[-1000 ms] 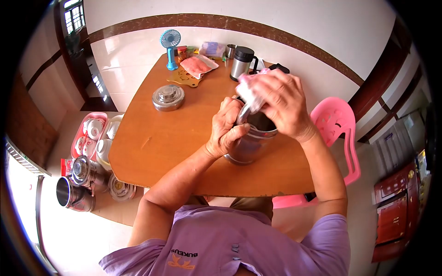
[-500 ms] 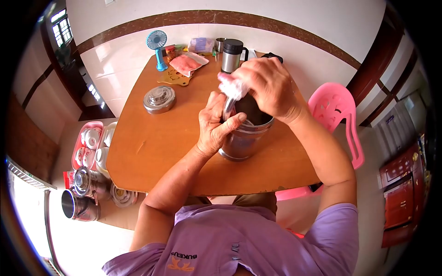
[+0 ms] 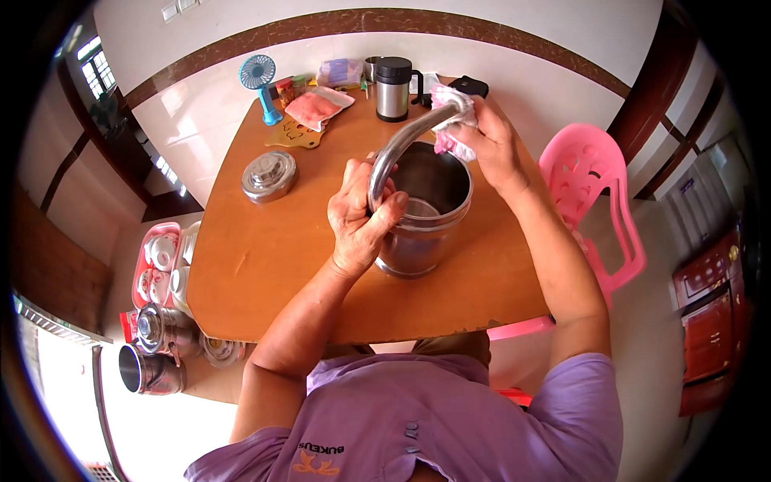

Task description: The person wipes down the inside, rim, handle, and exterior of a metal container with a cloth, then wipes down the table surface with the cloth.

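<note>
Left hand (image 3: 358, 213) partly hides handle (image 3: 399, 143); right (image 3: 494, 146) holds, seemingly, cloth (image 3: 455, 145); lid (image 3: 269, 176) apart.

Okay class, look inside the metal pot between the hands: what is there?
Inside the metal pot, the dark inner wall and part of the round floor show; no contents are visible. The near rim and left hand cover the rest.

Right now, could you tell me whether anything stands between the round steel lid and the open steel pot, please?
Yes: the left hand stands between the lid and the pot, gripping the curved steel handle.
</note>
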`<state>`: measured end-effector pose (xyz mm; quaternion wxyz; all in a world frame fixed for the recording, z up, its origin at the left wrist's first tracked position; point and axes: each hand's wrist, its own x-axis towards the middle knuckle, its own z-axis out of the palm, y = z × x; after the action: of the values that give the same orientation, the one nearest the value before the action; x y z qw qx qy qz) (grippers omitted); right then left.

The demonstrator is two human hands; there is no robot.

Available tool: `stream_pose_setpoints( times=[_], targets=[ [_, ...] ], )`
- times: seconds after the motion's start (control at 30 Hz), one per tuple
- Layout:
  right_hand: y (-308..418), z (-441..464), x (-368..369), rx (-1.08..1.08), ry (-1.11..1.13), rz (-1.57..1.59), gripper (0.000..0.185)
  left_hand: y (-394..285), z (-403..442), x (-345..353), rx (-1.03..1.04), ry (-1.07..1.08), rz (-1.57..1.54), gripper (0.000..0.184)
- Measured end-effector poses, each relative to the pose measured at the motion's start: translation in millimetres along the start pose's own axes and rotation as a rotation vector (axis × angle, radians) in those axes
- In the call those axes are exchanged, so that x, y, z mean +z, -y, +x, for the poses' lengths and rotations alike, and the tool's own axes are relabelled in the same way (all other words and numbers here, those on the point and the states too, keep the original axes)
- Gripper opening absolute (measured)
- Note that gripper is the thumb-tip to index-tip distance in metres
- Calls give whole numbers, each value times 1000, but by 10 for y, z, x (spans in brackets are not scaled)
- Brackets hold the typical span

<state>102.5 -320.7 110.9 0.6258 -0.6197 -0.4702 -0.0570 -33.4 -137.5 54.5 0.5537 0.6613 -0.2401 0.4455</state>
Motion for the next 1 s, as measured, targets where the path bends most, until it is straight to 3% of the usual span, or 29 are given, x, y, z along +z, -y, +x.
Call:
stream_pose_setpoints(
  times=[0.13, 0.23, 0.57, 0.73, 1.0],
  targets=[
    [-38, -200, 77, 133, -143, 69, 38, 56, -27, 1, 23, -7, 40, 13],
    [-103, -296, 27, 253, -131, 113, 40, 45, -27, 5, 10, -7, 61, 12],
    [-304, -521, 87, 381, -252, 618, 44, 45, -21, 29, 23, -14, -8, 11],
    [-397, -630, 87, 388, -235, 643, 31, 12, 0, 51, 28, -8, -8, 11],
    [-455, -674, 32, 429, -92, 530, 30, 19, -12, -38, 7, -34, 39, 12]
  ],
)
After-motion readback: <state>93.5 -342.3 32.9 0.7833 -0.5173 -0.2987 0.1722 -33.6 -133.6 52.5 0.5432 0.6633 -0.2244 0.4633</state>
